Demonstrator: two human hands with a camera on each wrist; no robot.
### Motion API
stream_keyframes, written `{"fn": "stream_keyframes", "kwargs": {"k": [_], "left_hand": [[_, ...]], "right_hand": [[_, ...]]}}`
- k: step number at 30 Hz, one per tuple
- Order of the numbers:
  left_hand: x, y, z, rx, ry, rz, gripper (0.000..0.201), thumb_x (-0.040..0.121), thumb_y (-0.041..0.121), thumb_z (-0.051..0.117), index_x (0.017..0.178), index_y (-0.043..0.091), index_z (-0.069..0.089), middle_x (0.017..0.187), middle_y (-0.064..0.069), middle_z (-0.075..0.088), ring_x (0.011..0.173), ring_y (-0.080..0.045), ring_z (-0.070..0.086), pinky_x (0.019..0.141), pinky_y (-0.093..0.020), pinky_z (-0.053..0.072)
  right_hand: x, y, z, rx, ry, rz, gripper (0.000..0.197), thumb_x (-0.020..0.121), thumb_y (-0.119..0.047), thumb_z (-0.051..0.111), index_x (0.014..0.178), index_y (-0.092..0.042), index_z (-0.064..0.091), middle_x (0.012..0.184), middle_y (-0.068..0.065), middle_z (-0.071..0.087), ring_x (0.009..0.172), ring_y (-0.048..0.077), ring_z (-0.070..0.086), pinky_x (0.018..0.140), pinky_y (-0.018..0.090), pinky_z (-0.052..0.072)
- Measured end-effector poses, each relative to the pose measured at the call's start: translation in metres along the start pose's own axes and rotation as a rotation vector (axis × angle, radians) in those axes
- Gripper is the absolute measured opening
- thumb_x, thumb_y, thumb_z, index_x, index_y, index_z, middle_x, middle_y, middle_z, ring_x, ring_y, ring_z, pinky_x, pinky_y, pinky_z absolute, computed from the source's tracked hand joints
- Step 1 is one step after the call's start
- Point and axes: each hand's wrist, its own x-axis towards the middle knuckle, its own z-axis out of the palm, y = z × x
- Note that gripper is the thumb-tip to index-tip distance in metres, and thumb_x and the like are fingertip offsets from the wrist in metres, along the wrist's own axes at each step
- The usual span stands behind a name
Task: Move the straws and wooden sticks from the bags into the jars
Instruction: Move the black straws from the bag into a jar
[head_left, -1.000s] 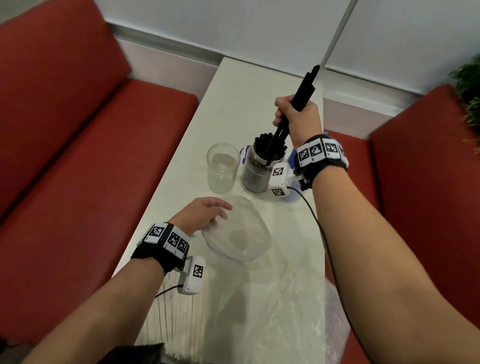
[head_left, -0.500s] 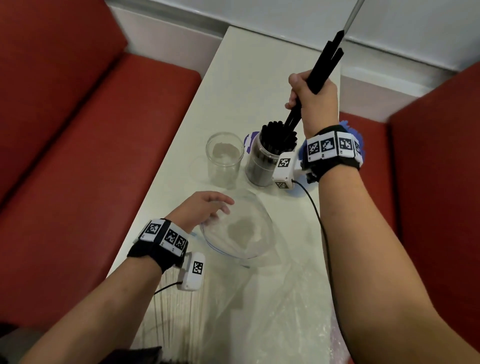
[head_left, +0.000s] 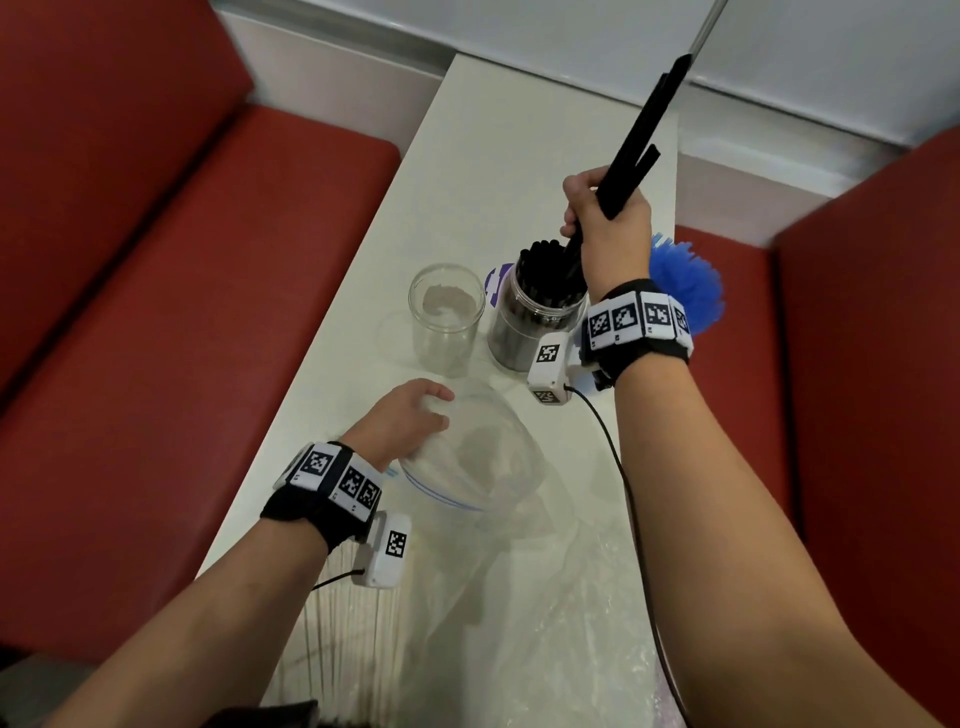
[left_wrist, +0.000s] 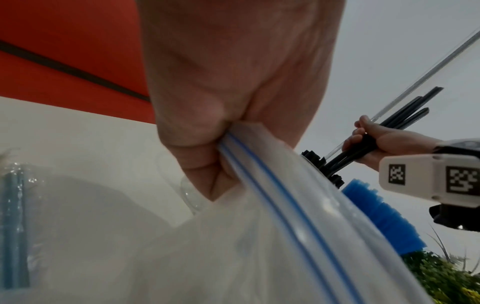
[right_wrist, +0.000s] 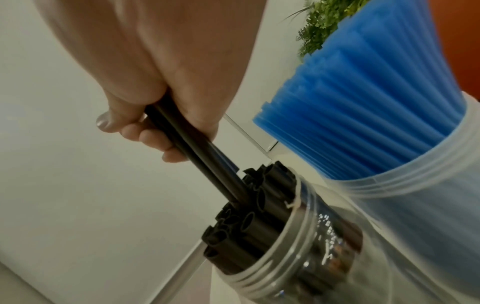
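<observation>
my right hand (head_left: 605, 218) grips a bundle of black straws (head_left: 631, 150), long axis tilted, lower tips already inside the packed straw jar (head_left: 535, 325) directly below. my left hand (head_left: 402, 423) pinches the zip bag (head_left: 467, 467) rim nearer me.

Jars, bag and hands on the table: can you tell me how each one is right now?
Jar of black straws: upright, nearly full.
Empty jar: upright, nothing inside.
Jar of blue straws: packed.
Zip bag: mouth open.
Right hand: grips a bunch of black straws, lower ends in the jar.
Left hand: pinches the bag's rim.
</observation>
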Motion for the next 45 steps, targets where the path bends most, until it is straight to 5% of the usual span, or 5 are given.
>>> {"fn": "stream_keyframes", "kwargs": {"k": [13,18,24,40,45], "left_hand": [[-0.005,-0.003,-0.001,0.014,0.015,0.095,0.025,0.105,0.025,0.055,0.094,0.02,0.076,0.039,0.014,0.046,0.03,-0.004,0.03,0.033,-0.015,0.026],[-0.007,-0.004,0.001,-0.006,-0.027,0.065,0.024,0.105,0.025,0.056,0.097,0.016,0.076,0.039,0.013,0.044,0.03,-0.006,0.029,0.034,-0.015,0.025],[-0.006,-0.003,-0.001,-0.008,-0.028,0.063,0.021,0.103,0.027,0.059,0.096,0.018,0.077,0.04,0.013,0.042,0.031,-0.007,0.031,0.035,-0.016,0.026],[-0.009,-0.002,-0.004,-0.037,-0.037,0.077,0.018,0.103,0.026,0.061,0.098,0.016,0.076,0.044,0.016,0.048,0.033,-0.007,0.027,0.035,-0.016,0.025],[-0.008,-0.005,-0.006,-0.041,-0.043,0.09,0.018,0.103,0.026,0.061,0.096,0.019,0.077,0.047,0.016,0.048,0.035,-0.006,0.029,0.035,-0.016,0.027]], "right_hand": [[-0.017,0.024,0.0,0.054,0.05,0.069,0.006,0.09,-0.012,0.07,0.087,-0.014,0.065,0.07,0.002,0.064,0.068,0.015,0.062,0.073,0.028,0.055],[-0.024,0.032,0.007,-0.157,-0.064,0.121,0.009,0.088,-0.008,0.068,0.086,-0.016,0.07,0.084,0.004,0.073,0.089,0.022,0.071,0.091,0.036,0.056],[-0.022,0.03,0.004,-0.174,-0.018,0.084,0.018,0.084,-0.003,0.071,0.081,-0.021,0.072,0.084,-0.005,0.073,0.085,0.008,0.069,0.083,0.024,0.055],[-0.022,0.011,0.005,-0.077,-0.019,0.023,0.017,0.09,0.0,0.062,0.091,-0.016,0.069,0.096,0.013,0.075,0.099,0.024,0.072,0.098,0.036,0.054],[-0.015,0.005,0.001,-0.14,0.028,0.012,0.026,0.088,0.003,0.061,0.082,-0.02,0.072,0.089,-0.005,0.075,0.091,0.005,0.069,0.084,0.016,0.051]]}}
